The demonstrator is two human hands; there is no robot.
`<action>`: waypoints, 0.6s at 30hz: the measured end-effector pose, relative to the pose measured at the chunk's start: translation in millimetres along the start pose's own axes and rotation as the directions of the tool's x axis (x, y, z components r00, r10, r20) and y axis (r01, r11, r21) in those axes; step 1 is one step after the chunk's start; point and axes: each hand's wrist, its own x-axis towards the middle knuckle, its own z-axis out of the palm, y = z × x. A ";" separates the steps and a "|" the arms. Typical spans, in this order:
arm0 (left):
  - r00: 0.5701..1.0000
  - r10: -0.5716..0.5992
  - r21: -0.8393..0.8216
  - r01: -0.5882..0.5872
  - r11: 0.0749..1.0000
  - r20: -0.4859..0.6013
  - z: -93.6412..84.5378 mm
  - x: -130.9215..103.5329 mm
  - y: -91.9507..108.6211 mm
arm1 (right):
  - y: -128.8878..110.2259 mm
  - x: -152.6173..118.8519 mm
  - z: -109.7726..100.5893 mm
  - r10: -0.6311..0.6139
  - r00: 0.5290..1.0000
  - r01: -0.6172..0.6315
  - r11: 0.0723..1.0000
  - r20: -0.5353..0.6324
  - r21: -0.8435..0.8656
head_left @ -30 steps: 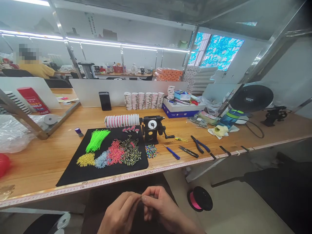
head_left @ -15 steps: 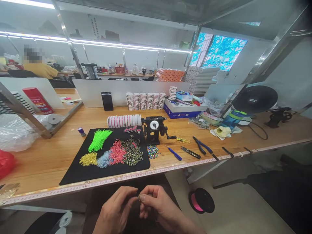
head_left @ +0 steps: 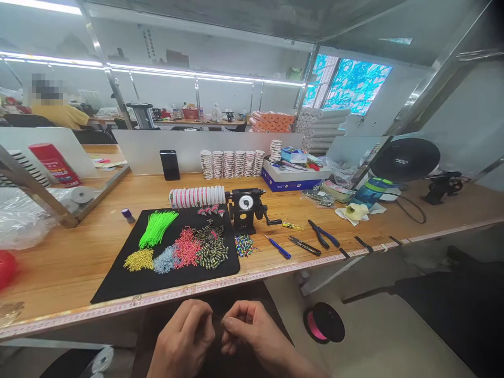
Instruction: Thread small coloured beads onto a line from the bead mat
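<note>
My left hand (head_left: 183, 336) is in front of the table edge, its fingers curled in and closed; whatever it pinches is too small to name. Just to its right, with a narrow gap between, my right hand (head_left: 252, 331) has thumb and forefinger pinched together on something I cannot make out. Beyond the hands, a black mat (head_left: 118, 278) carries green strands (head_left: 158, 228), yellow bits (head_left: 139, 260), blue bits (head_left: 165, 259), red bits (head_left: 187, 247) and dark striped pieces (head_left: 212, 251). A black hand-cranked winder (head_left: 244, 212) holds a row of white spools (head_left: 197, 197).
Right of the mat lie mixed beads (head_left: 244, 245), a blue pen-like tool (head_left: 279, 248), black tweezers (head_left: 304, 245) and pliers (head_left: 323, 234). Farther back stand a phone (head_left: 169, 165), spool stacks (head_left: 228, 164) and a box (head_left: 293, 178). A black reel (head_left: 323, 323) is below the table.
My left hand's fingers have curled in, and its fingertips have drawn slightly away from my right hand. My right hand keeps its pinch. The whole view has shifted a little.
</note>
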 end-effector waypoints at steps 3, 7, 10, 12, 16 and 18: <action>0.961 -0.275 -0.170 0.275 0.946 0.020 3.7 -4.7 -0.2 | 0.6 -0.9 -0.5 -0.018 1.000 0.018 0.999 -0.021 0.037; 0.815 -0.520 -0.449 0.576 0.683 0.255 14.8 -13.5 3.6 | 4.3 -0.3 3.7 -0.038 0.999 0.043 0.992 -0.039 0.121; 0.789 -0.517 -0.553 0.607 0.571 0.333 22.4 -17.4 2.1 | 8.0 0.8 4.8 -0.043 0.998 0.047 0.993 -0.041 0.108; 0.786 -0.521 -0.572 0.608 0.550 0.334 25.9 -19.4 -2.2 | 10.2 1.9 2.6 -0.030 0.999 0.034 0.995 -0.040 0.096; 0.794 -0.510 -0.554 0.600 0.577 0.330 29.5 -23.0 -9.6 | 13.4 5.3 -5.0 0.008 1.000 -0.006 0.997 -0.020 0.080; 0.790 -0.512 -0.540 0.607 0.583 0.336 29.3 -22.9 -9.1 | 15.0 6.7 -7.7 0.021 1.000 -0.020 0.997 -0.018 0.071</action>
